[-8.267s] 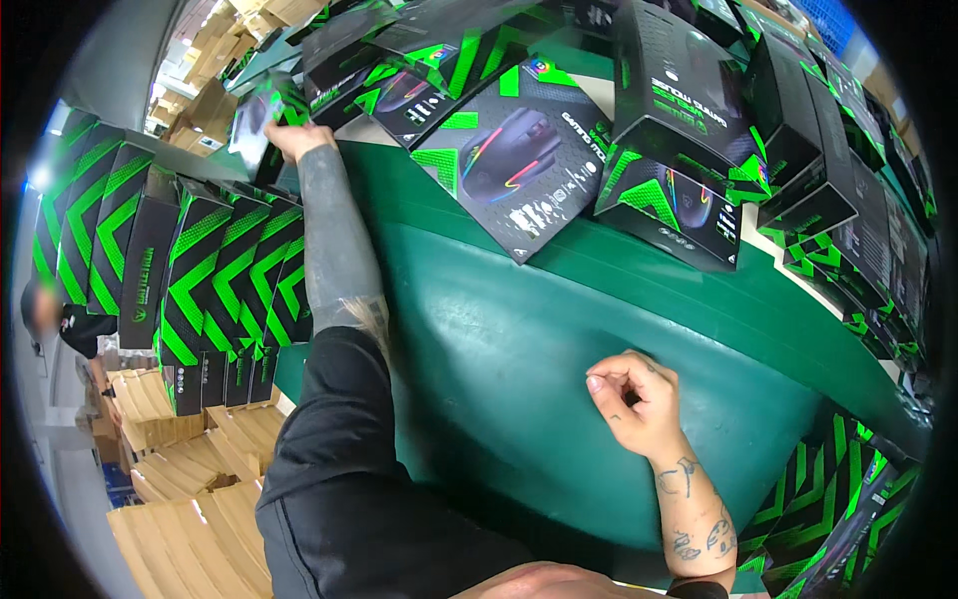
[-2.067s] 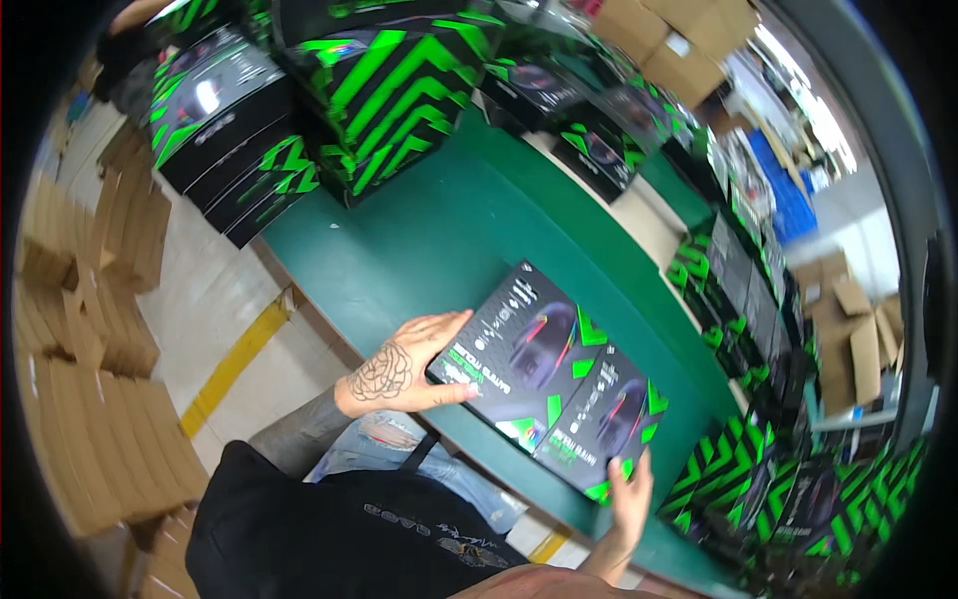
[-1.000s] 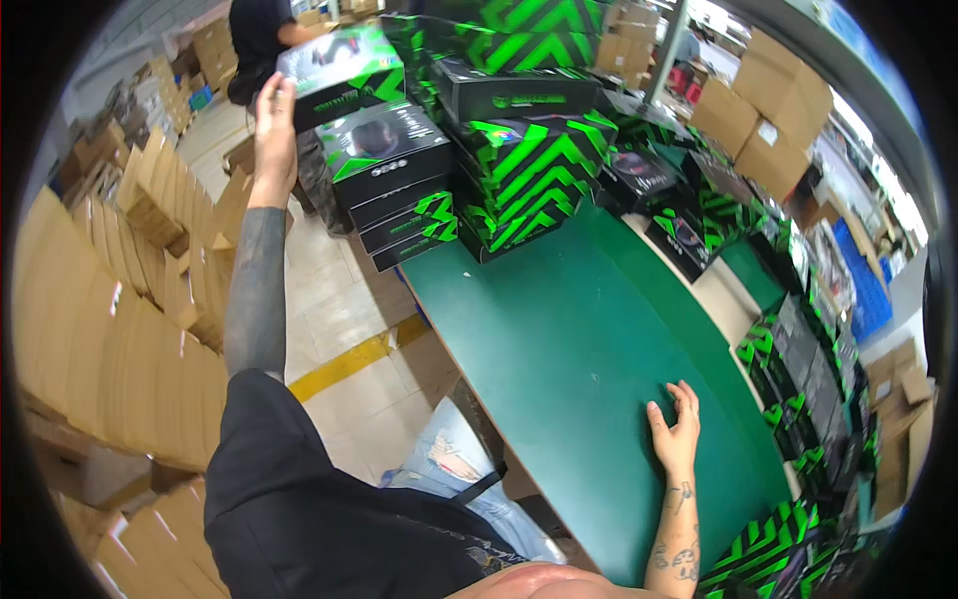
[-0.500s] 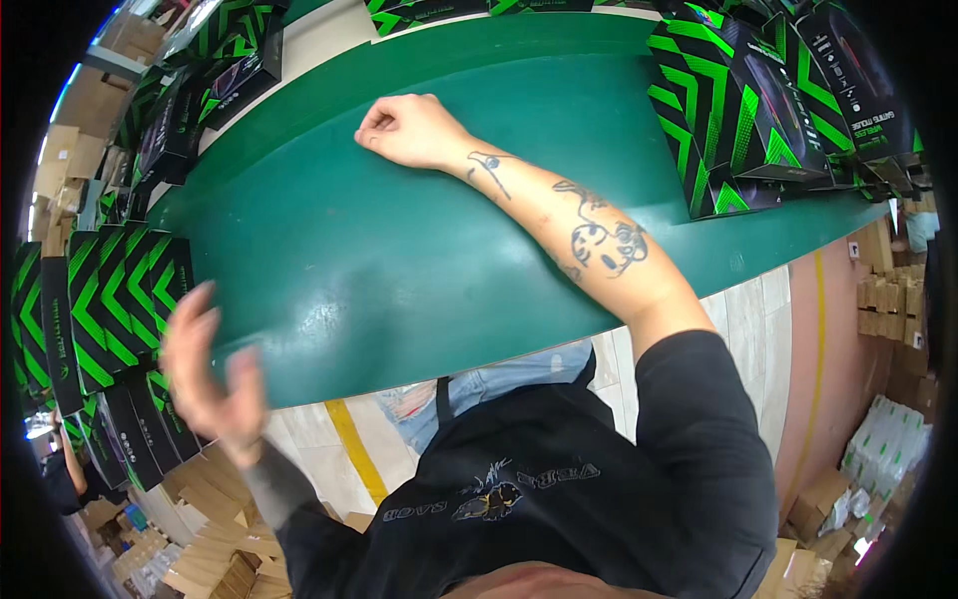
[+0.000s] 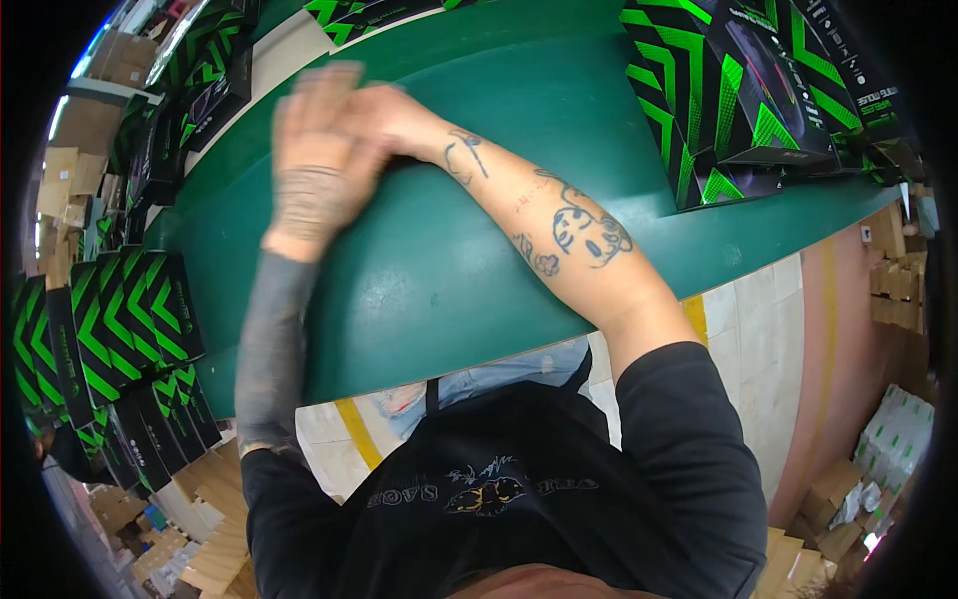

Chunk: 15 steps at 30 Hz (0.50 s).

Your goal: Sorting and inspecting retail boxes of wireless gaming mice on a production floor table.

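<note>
Above the green tabletop [image 5: 429,270], my left hand [image 5: 317,150] reaches toward the far left, its fingers stretched out and smeared by motion. Its palm side overlaps my right hand [image 5: 394,118], whose fingers are hidden behind it. Whether the two hands touch or only overlap in the view, I cannot tell. No object shows in the left hand. My right forearm lies low over the table, slanting in from the right.
Tall black-and-green boxes [image 5: 738,100] stand on the table's right end. More such boxes [image 5: 130,319] are stacked off the left edge, and others [image 5: 369,15] lie along the far edge. Brown cartons [image 5: 215,569] sit at the lower left.
My left hand has swung up from the table's left edge to the far side, meeting my right hand in the view. My right hand has shifted slightly; its curled fingers are now covered.
</note>
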### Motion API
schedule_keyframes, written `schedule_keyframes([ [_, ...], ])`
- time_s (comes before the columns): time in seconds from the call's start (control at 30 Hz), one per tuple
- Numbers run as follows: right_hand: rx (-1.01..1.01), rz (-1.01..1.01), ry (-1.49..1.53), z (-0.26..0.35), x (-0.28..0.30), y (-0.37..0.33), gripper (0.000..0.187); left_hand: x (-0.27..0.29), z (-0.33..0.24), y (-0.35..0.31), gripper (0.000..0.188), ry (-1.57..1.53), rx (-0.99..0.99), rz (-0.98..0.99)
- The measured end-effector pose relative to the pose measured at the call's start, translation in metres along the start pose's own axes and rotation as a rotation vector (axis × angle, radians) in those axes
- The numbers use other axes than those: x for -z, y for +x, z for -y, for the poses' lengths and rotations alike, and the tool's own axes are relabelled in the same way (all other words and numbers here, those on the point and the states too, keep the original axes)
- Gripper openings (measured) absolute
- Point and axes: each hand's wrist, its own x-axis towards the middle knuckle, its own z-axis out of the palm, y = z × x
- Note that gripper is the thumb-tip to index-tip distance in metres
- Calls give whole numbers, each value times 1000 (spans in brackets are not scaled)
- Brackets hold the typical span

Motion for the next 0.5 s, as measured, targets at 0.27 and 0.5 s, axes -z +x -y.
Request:
schedule_keyframes([
  [0.27, -908, 102, 1049, 38, 2, 24, 22, 24, 69, -40, 46, 33, 232, -140],
  [0.5, -485, -856, -253, -4, 62, 42, 34, -45, 83, -14, 64, -612, 637, -224],
])
